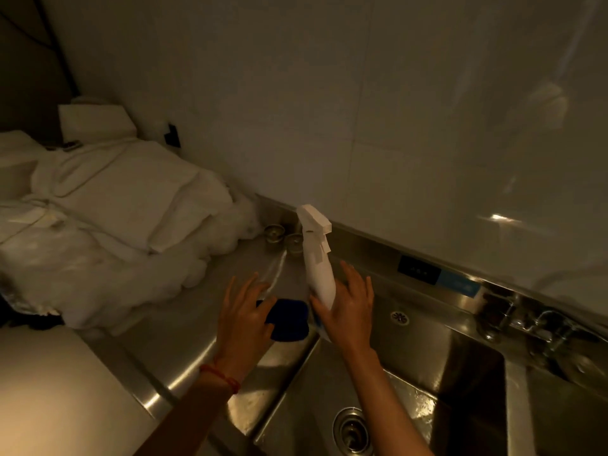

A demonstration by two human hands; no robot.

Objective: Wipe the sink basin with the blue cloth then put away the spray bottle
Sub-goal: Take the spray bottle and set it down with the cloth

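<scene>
A white spray bottle (317,264) stands slightly tilted on the steel counter at the sink's back-left corner. My right hand (352,311) is against its lower part, fingers stretched out behind it and thumb at its base, not closed around it. A dark blue cloth (291,320) lies on the counter edge just left of the bottle. My left hand (243,314) hovers over the cloth's left side with fingers spread, the fingertips touching or nearly touching it. The steel sink basin (411,390) lies below my right arm, its drain (352,429) near the bottom.
A pile of white plastic-wrapped bundles (115,209) fills the counter on the left. Two small metal cups (274,232) stand by the back wall behind the bottle. A faucet with valves (526,324) sits at the right. A tiled wall rises behind the counter.
</scene>
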